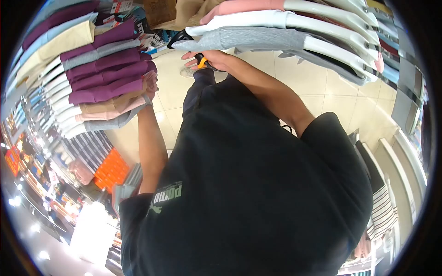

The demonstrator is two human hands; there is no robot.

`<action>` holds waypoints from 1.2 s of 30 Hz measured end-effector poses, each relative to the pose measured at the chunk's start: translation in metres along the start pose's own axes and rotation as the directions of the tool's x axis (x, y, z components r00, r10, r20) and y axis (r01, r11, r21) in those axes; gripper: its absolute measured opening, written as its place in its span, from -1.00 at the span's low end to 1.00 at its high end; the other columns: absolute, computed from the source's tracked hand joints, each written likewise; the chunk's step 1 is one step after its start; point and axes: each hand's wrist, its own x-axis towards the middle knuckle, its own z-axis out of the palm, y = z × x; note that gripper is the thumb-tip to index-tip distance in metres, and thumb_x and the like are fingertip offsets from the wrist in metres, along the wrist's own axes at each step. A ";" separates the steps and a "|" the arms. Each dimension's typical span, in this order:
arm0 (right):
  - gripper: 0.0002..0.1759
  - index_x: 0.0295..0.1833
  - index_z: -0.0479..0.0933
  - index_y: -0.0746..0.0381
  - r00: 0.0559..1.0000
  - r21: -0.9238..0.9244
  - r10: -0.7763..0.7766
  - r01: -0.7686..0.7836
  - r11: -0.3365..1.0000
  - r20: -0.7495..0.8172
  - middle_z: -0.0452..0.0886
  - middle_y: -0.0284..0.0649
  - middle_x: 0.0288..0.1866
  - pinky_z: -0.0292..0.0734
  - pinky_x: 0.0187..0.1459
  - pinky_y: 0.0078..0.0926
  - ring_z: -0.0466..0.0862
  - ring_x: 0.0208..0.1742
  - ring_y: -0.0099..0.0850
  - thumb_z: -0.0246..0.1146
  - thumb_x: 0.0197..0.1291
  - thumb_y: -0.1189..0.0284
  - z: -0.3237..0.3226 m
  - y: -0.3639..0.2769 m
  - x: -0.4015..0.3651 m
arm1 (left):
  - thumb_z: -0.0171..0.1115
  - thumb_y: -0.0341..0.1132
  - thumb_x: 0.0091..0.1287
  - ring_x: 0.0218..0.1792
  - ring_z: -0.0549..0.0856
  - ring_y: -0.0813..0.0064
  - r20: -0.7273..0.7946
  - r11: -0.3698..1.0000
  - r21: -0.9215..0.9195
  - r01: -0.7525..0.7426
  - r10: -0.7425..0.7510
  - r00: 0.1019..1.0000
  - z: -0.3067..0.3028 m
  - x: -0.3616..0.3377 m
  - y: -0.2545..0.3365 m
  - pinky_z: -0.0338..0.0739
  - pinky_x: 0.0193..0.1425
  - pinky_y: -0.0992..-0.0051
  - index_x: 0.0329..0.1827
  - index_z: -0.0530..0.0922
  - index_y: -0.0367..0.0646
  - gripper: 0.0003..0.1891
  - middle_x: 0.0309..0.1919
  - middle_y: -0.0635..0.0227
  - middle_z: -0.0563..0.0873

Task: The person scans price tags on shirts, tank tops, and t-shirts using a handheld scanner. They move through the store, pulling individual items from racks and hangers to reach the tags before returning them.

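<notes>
My left forearm reaches up to the near end of a row of hanging shirts. My left hand [151, 82] is at the hems of a pink shirt [110, 112], a brown shirt [115, 102] and a grey shirt [117, 120], its fingers mostly hidden among the fabric. To the right, my right hand [212, 57] is below a light grey garment [258, 38] on a white hanger. A black and yellow item [201, 60] lies across the palm, with the fingertips reaching past it; what kind of item it is I cannot tell.
Purple shirts [106, 73] fill the left rack. White and pink garments [248, 18] hang at the upper right. Orange boxes [112, 169] are stacked at lower left. Striped clothing [383, 211] hangs at lower right. Pale floor tiles [317, 83] show between the racks.
</notes>
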 end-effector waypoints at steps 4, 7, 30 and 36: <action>-0.59 0.29 0.36 0.30 0.998 0.072 -0.047 0.049 0.996 -0.042 0.57 -0.10 0.19 0.66 -0.07 -0.42 0.66 0.08 -0.22 0.01 0.45 0.32 -0.007 0.001 -0.009 | -0.11 -0.19 0.52 0.41 0.31 0.01 0.506 0.967 -0.250 0.054 0.082 0.859 -0.080 0.085 0.002 0.56 0.28 0.39 0.43 0.25 -0.18 -0.53 0.45 -0.05 0.25; -0.59 0.29 0.37 0.29 0.995 0.086 -0.076 0.082 0.993 -0.071 0.59 -0.10 0.17 0.66 -0.10 -0.42 0.67 0.04 -0.22 0.02 0.44 0.32 -0.012 0.005 -0.012 | 0.07 -0.22 0.44 0.41 0.29 -0.03 0.325 0.981 -0.084 -0.177 0.195 0.925 -0.062 0.093 0.005 0.51 0.34 0.25 0.42 0.21 -0.18 -0.47 0.43 0.01 0.22; -0.49 0.26 0.36 0.42 0.987 -0.022 0.103 -0.106 0.994 -0.123 0.57 -0.09 0.18 0.54 0.09 -0.42 0.63 0.11 -0.24 0.08 0.22 0.41 0.002 0.010 -0.032 | 0.03 -0.12 0.45 0.22 0.49 0.16 -0.146 0.876 -0.222 -0.429 0.405 0.903 0.057 0.017 -0.002 0.48 0.27 0.17 0.35 0.31 -0.18 -0.51 0.24 0.14 0.46; -0.53 0.20 0.46 0.39 0.994 -0.219 0.024 -0.048 0.975 -0.110 0.58 -0.16 0.20 0.43 0.21 -0.37 0.54 0.22 -0.32 0.10 0.20 0.39 0.027 0.005 -0.013 | -0.06 -0.10 0.50 0.21 0.50 0.20 -0.154 0.784 -0.438 -0.440 0.417 0.896 0.049 -0.045 -0.037 0.47 0.26 0.17 0.36 0.31 -0.16 -0.53 0.22 0.16 0.49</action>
